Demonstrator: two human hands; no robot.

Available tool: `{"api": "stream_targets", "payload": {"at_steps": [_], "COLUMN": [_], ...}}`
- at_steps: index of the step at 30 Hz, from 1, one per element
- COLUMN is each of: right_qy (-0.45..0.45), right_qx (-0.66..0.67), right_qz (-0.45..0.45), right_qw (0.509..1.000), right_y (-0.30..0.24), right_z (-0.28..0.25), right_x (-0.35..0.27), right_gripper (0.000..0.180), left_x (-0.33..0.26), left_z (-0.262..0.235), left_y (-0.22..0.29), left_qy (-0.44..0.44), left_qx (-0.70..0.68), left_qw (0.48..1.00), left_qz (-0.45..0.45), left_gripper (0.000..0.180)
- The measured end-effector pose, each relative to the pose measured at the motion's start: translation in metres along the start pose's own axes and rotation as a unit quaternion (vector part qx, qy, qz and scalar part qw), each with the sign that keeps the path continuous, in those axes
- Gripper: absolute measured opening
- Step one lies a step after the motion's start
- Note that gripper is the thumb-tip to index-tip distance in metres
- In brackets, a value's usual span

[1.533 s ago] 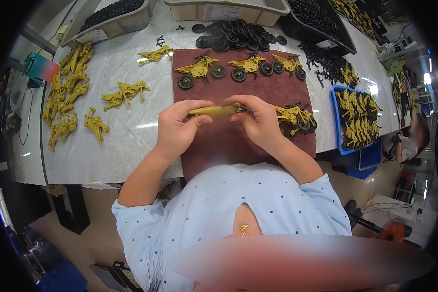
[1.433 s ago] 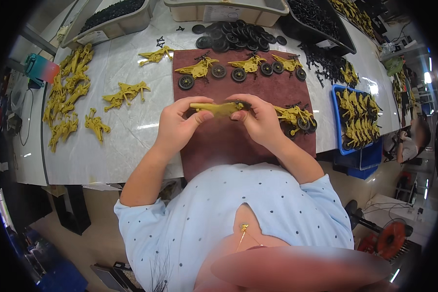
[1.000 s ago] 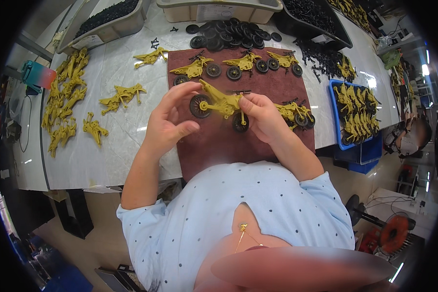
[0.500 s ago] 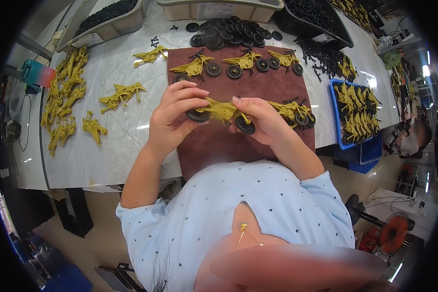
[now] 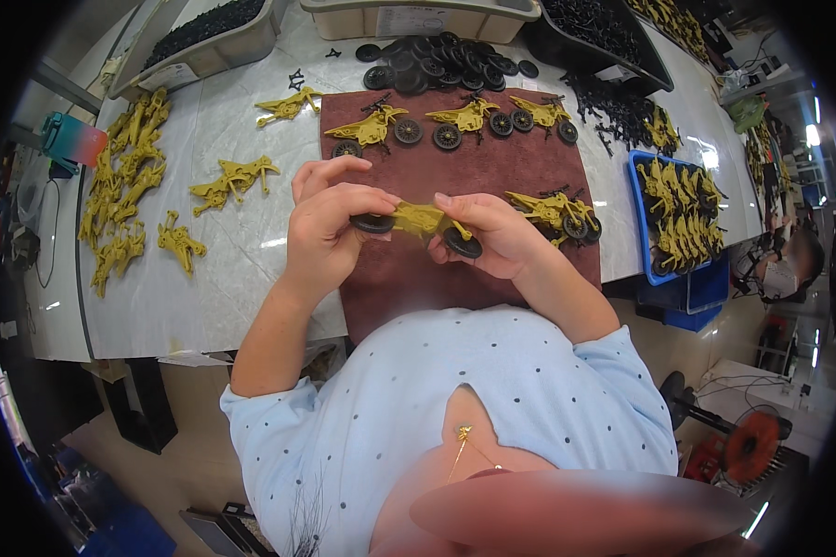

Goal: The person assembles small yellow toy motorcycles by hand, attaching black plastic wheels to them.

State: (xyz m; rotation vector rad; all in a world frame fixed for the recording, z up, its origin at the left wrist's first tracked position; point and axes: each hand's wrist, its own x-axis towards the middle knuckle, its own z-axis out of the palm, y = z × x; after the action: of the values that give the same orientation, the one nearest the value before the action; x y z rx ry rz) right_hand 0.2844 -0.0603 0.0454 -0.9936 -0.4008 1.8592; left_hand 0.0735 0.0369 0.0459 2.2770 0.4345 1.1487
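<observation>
Between my two hands is a yellow toy motorcycle (image 5: 420, 219) with black wheels, held above the brown-red cloth (image 5: 404, 278). My left hand (image 5: 330, 213) pinches its left end by a wheel, with the upper fingers raised off it. At the other end my right hand (image 5: 488, 227) grips the toy, thumb on top, next to the second wheel (image 5: 463, 242). Several toy motorcycles with wheels (image 5: 464, 116) stand in a row along the cloth's far edge. More wheeled ones (image 5: 559, 213) sit just right of my right hand.
Loose yellow motorcycle bodies (image 5: 125, 186) lie at the left, others (image 5: 234, 181) nearer the cloth. Black wheels (image 5: 437, 60) are heaped behind it. Bins of black parts (image 5: 604, 37) line the back. A blue tray (image 5: 639, 204) of yellow toys is at the right edge.
The toy motorcycle has tilted slightly in my hands, its left wheel now looking flatter. My left fingers have closed in nearer to it. Things on the table have not moved.
</observation>
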Motion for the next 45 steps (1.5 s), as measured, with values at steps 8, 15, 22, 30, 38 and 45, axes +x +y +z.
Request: {"api": "stream_targets", "payload": {"at_steps": [8, 15, 22, 30, 38, 45], "right_qy": [-0.021, 0.056, 0.041, 0.143, 0.107, 0.061], "right_qx": [0.03, -0.15, -0.749, -0.765, -0.693, -0.544], "right_qz": [0.024, -0.049, -0.054, -0.191, -0.229, -0.25], "right_qw": [0.999, 0.986, 0.659, 0.598, 0.675, 0.798], "right_y": [-0.004, -0.005, -0.035, -0.048, -0.071, -0.071], "right_z": [-0.002, -0.012, -0.018, -0.008, 0.026, 0.048], "right_x": [-0.004, 0.001, -0.025, -0.033, -0.014, 0.049], "right_gripper": [0.031, 0.029, 0.031, 0.038, 0.028, 0.032], "left_x": [0.002, -0.002, -0.008, -0.02, -0.007, 0.043], "left_z": [0.003, -0.009, -0.052, -0.084, -0.073, -0.033], "left_y": [0.002, -0.008, -0.046, -0.089, -0.081, -0.024], "left_qy": [-0.011, -0.037, -0.001, -0.13, -0.121, -0.053], "left_qx": [-0.038, -0.147, 0.131, 0.348, 0.325, 0.07], "left_qw": [0.998, 0.988, 0.969, 0.886, 0.905, 0.986], "left_qz": [-0.042, -0.039, -0.208, -0.279, -0.247, -0.142], "left_gripper": [0.031, 0.049, 0.047, 0.045, 0.037, 0.04]}}
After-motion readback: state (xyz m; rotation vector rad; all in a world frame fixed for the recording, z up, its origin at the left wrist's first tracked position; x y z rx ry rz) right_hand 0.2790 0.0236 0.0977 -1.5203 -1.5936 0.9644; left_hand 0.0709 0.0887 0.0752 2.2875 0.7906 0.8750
